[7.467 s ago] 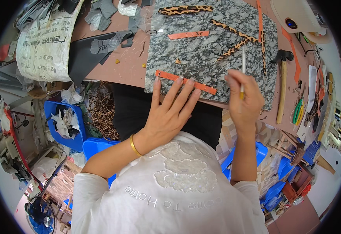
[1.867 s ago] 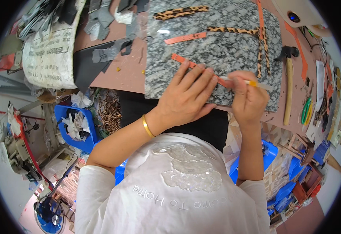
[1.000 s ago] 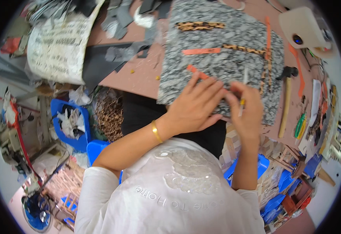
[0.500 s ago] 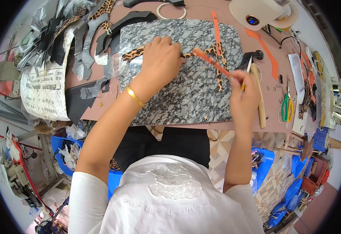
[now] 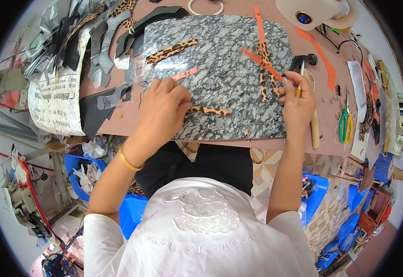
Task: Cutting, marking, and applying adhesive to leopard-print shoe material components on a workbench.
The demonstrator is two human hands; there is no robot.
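My left hand (image 5: 165, 107) is closed on the end of a leopard-print strip (image 5: 210, 111), low over the grey-black stone slab (image 5: 224, 69). Just beyond its knuckles lies a pale orange strip (image 5: 186, 74), partly hidden by the hand. My right hand (image 5: 299, 99), at the slab's right edge, pinches an orange strip (image 5: 262, 62) that points up and left. A slim pen-like tool (image 5: 299, 87), white with a yellow end, is also in those fingers. Leopard strips (image 5: 263, 85) and a longer orange strip (image 5: 259, 27) lie under or beside the held one. Another leopard piece (image 5: 171, 50) rests at the slab's far left.
A black-headed hammer (image 5: 305, 60) with a wooden handle lies right of the slab. Beyond it are an orange cutout (image 5: 321, 60) and green-and-yellow scissors (image 5: 346, 124). Dark and leopard pieces (image 5: 104, 51) pile up at left. A cream machine (image 5: 307, 14) stands far right.
My left hand has moved nearer and to the left, bringing a leopard strip with it; another leopard piece and a pale orange strip now show. My right hand keeps its orange strip, slightly shifted right.
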